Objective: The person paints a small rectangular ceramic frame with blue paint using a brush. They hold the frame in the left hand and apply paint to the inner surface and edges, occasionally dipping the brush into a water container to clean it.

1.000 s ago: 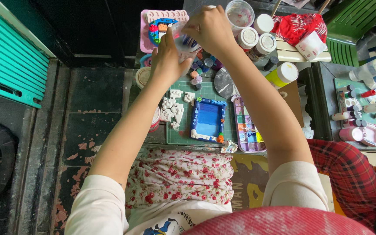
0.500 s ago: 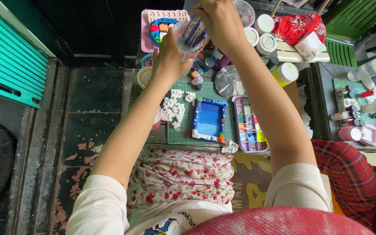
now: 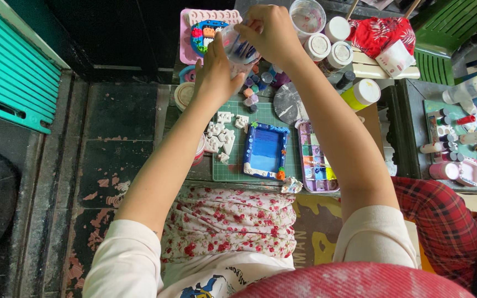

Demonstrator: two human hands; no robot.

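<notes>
Clear plastic cup [image 3: 237,48] is being held in my left hand [image 3: 216,69], above the far edge of the green cutting mat [image 3: 260,138]. I am wrapping the left palm and fingers around its wall from the near side. The cup is sitting tilted, its long axis leaning away from me, mouth pointing up and toward the right. Blue-handled brushes [image 3: 245,51] are standing inside, handles slanting along the same axis. My right hand [image 3: 271,30] is pinching at the cup's rim from above, fingers closed on the brush ends. Below the hands, a blue picture frame [image 3: 265,150] is lying flat on the mat, beside a paint palette [image 3: 314,165].
</notes>
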